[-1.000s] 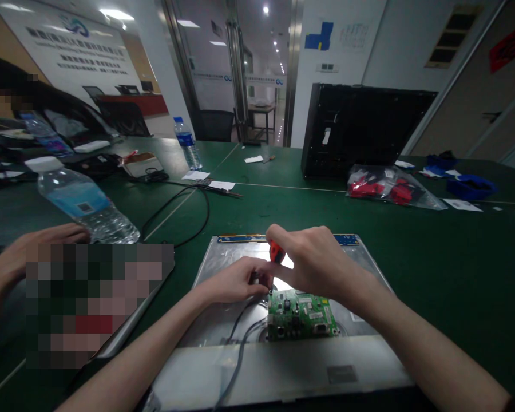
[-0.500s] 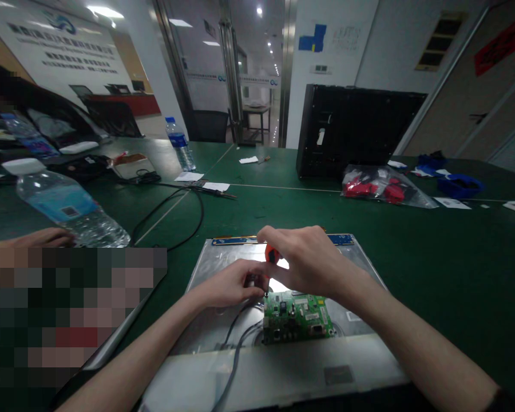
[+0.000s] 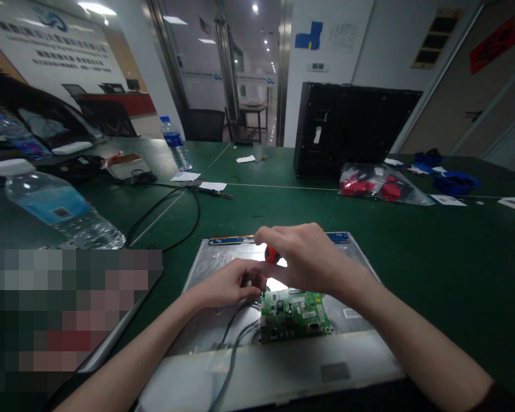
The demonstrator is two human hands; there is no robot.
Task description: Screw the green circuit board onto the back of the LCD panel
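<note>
My right hand [image 3: 306, 254] is wrapped round the red and black handle of a screwdriver [image 3: 272, 254], held upright with its lower end by a corner of the green circuit board [image 3: 298, 315]. Close beside it, my left hand [image 3: 236, 280] has its fingers curled together at that corner, around the lower part of the screwdriver; what they pinch is hidden. The board lies on the silvery metal back of a display panel [image 3: 223, 269]. Dark cables [image 3: 234, 349] run from the board's left side. A blue strip board [image 3: 340, 237] lines the panel's far edge.
A large water bottle [image 3: 55, 200] stands at left, a smaller bottle [image 3: 175, 143] farther back. A soldering iron [image 3: 214, 193] with a looping black cord lies on the green table [image 3: 257, 214]. Beyond are a black monitor [image 3: 352, 129] and a plastic bag with red items [image 3: 384, 186].
Another person's hand by the large bottle at left has gone out of view. The whole view has shifted slightly. My hands keep nearly the same pose over the board.
</note>
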